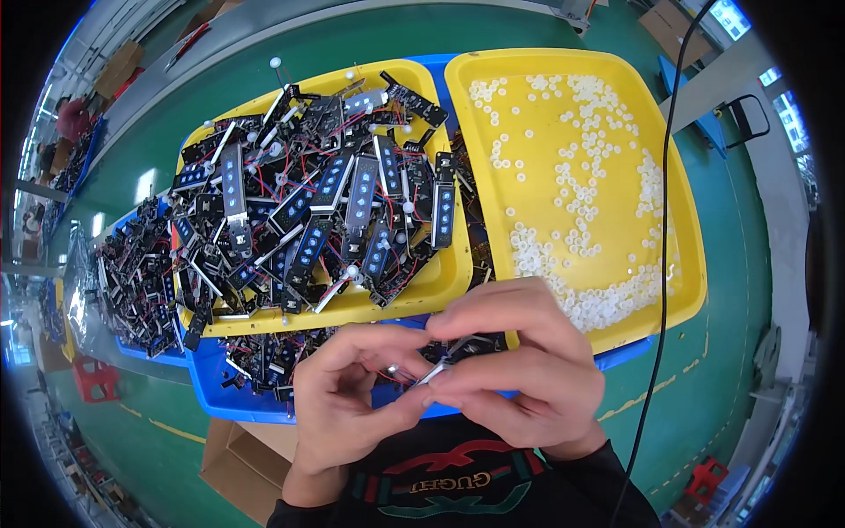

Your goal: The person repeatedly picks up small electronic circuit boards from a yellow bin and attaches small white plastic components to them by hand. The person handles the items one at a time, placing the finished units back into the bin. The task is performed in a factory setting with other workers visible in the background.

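Observation:
Close to my chest, my left hand (348, 400) and my right hand (532, 374) meet around a small electronic display module (433, 371). Its white edge shows between the fingertips; the fingers cover most of the rest. Both hands are closed, pinching it from either side. Just beyond them lies a yellow tray (387, 315) heaped with similar black circuit modules (308, 194), which have lit-looking blue displays, red wires and white round pieces. To the right, a second yellow tray (537, 198) holds many small white rings (607, 304), thickest along its near side.
Beneath the trays sit blue bins (216, 387) with more modules in them. Another pile of modules (141, 282) is at the left. A black cable (662, 343) hangs down across the right tray. An open cardboard box (242, 471) stands on the green floor at lower left.

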A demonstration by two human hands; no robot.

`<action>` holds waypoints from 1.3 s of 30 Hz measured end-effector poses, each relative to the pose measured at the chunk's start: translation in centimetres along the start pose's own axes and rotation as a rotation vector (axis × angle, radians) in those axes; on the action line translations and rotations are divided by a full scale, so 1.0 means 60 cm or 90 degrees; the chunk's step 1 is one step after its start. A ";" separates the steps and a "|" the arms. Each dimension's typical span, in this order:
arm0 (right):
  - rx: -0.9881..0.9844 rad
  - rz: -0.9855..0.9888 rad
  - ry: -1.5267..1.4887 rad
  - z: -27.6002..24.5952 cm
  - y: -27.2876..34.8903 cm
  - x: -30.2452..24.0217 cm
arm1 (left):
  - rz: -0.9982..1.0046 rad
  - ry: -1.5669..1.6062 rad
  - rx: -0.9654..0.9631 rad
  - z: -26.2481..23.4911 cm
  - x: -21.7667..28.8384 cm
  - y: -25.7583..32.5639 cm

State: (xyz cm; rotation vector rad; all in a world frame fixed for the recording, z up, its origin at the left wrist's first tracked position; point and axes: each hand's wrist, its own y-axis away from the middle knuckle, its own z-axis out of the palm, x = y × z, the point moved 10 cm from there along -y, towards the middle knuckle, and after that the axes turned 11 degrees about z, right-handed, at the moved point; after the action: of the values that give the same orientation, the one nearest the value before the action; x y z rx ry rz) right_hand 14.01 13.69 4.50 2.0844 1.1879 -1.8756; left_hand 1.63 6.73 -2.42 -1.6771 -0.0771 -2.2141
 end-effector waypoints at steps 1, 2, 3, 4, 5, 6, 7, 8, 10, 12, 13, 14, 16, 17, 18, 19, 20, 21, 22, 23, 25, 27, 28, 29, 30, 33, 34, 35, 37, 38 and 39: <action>-0.016 0.036 -0.030 0.004 0.001 0.009 | -0.015 0.004 0.020 -0.006 -0.004 0.003; -0.033 0.073 -0.060 0.009 0.002 0.018 | -0.031 0.008 0.041 -0.012 -0.009 0.005; -0.026 0.080 -0.058 0.007 0.002 0.019 | -0.020 0.032 0.050 -0.016 -0.012 0.004; -0.021 0.103 -0.070 0.005 0.005 0.024 | -0.014 0.057 0.057 -0.015 -0.012 0.002; -0.015 0.127 -0.081 0.004 0.009 0.030 | -0.007 0.082 0.064 -0.013 -0.011 -0.003; -0.011 0.151 -0.097 0.003 0.013 0.037 | -0.002 0.105 0.074 -0.014 -0.010 -0.003; -0.015 0.162 -0.099 0.003 0.013 0.038 | -0.001 0.097 0.070 -0.014 -0.009 -0.001; -0.018 0.174 -0.101 0.003 0.012 0.038 | 0.000 0.088 0.065 -0.014 -0.008 0.001; -0.015 0.180 -0.089 0.001 0.011 0.035 | 0.013 0.053 0.043 -0.013 -0.007 0.002; -0.003 0.169 -0.063 -0.003 0.009 0.032 | 0.039 -0.001 0.008 -0.009 -0.004 0.001; -0.018 0.159 -0.056 -0.001 0.007 0.030 | 0.037 -0.013 0.015 -0.010 -0.002 0.002; -0.033 0.149 -0.049 0.000 0.006 0.028 | 0.035 -0.025 0.023 -0.011 0.001 0.002; -0.042 0.135 -0.038 0.001 0.006 0.026 | 0.039 -0.053 0.029 -0.010 0.007 0.002; -0.035 0.130 -0.035 0.001 0.007 0.026 | 0.044 -0.069 0.027 -0.008 0.009 0.000; -0.029 0.126 -0.032 0.000 0.009 0.026 | 0.049 -0.086 0.025 -0.007 0.010 -0.001; -0.019 0.126 -0.018 0.000 0.008 0.023 | 0.072 -0.113 0.023 -0.006 0.017 -0.001; -0.009 0.125 -0.004 0.002 0.006 0.019 | 0.094 -0.140 0.021 -0.005 0.023 -0.001; 0.002 0.124 0.010 0.002 0.005 0.016 | 0.116 -0.168 0.019 -0.003 0.029 -0.001; 0.002 0.110 0.024 0.003 0.006 0.014 | 0.134 -0.191 0.014 -0.002 0.034 -0.002; 0.002 0.095 0.038 0.003 0.007 0.013 | 0.153 -0.215 0.009 0.001 0.038 -0.003; -0.003 0.079 0.052 0.003 0.009 0.010 | 0.178 -0.248 0.005 0.004 0.046 -0.003; -0.014 0.075 0.052 0.005 0.010 0.006 | 0.192 -0.269 0.005 0.006 0.052 -0.001; -0.011 0.080 0.051 0.004 0.012 0.008 | 0.192 -0.274 0.003 0.007 0.053 -0.001; -0.008 0.084 0.050 0.004 0.014 0.011 | 0.193 -0.278 0.001 0.009 0.053 -0.002; -0.005 0.089 0.049 0.003 0.015 0.014 | 0.193 -0.283 0.000 0.009 0.053 -0.002; -0.022 0.099 0.040 0.008 0.013 0.022 | 0.198 -0.278 -0.009 0.010 0.052 -0.005; -0.026 0.097 0.034 0.009 0.013 0.022 | 0.196 -0.277 -0.009 0.008 0.052 -0.004; -0.030 0.096 0.028 0.010 0.013 0.022 | 0.193 -0.275 -0.009 0.008 0.051 -0.004; -0.026 0.092 0.029 0.011 0.013 0.021 | 0.186 -0.278 -0.024 0.008 0.047 -0.003; -0.018 0.088 0.036 0.010 0.014 0.020 | 0.181 -0.284 -0.039 0.009 0.044 -0.001; -0.010 0.085 0.043 0.010 0.015 0.018 | 0.176 -0.289 -0.054 0.011 0.041 0.001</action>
State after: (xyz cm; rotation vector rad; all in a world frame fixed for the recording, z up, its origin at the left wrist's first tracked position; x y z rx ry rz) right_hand 14.03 13.27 3.01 2.1763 1.0440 -1.7454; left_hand 1.69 6.24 0.11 -2.0671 0.1284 -1.6304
